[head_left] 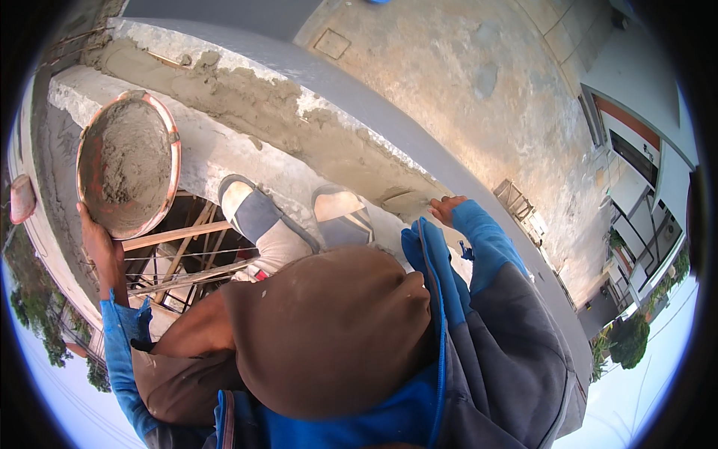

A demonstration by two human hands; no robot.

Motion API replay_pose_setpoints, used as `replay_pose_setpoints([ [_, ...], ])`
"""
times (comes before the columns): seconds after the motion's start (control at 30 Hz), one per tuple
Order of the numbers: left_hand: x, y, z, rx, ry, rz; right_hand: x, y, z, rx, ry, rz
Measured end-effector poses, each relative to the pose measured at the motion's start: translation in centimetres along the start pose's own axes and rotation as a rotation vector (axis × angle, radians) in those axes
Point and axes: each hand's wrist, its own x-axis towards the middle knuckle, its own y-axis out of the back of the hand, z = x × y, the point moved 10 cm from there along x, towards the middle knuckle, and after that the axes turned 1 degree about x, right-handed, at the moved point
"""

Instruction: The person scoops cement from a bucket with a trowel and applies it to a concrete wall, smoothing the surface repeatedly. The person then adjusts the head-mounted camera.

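Observation:
At the left, my left hand (99, 238) grips the near rim of an orange-red round basin (173, 161) with a mortar-smeared rim. Grey wet mortar (134, 153) fills much of it. Whether the ledge bears part of the basin's weight, I cannot tell. My right hand (446, 210) is closed at the right end of a mortar-coated strip, its palm side hidden. From its fingers a flat, mortar-smeared shape that looks like a trowel (405, 197) reaches left onto the strip. Fresh mortar (277, 123) runs rough along the strip, smoother near my right hand.
My sandalled feet (258, 213) stand on a narrow concrete ledge (206, 146). Below it, to the left, an opening shows wooden beams (176, 236) and rods. Beyond the coated strip lies a drop to a grey band and stained concrete ground (449, 82). A pinkish bucket (22, 198) is at far left.

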Motion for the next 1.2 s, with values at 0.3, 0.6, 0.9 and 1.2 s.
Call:
replay_pose_setpoints([
  [0.3,-0.1,-0.7,0.1,-0.023,-0.036,-0.06,12.0,20.7,-9.8,-0.628,0.586,0.198],
  [0.6,-0.5,-0.7,0.2,-0.033,-0.054,-0.032,18.9,35.3,-21.3,-0.492,0.484,0.272],
  [0.9,-0.7,-1.1,0.8,-0.02,-0.069,-0.029,13.5,19.8,-15.2,0.071,0.228,0.029],
  [1.2,-2.0,-3.0,3.0,-0.009,-0.131,-0.055,3.2,26.3,-16.6,0.086,0.246,0.217],
])
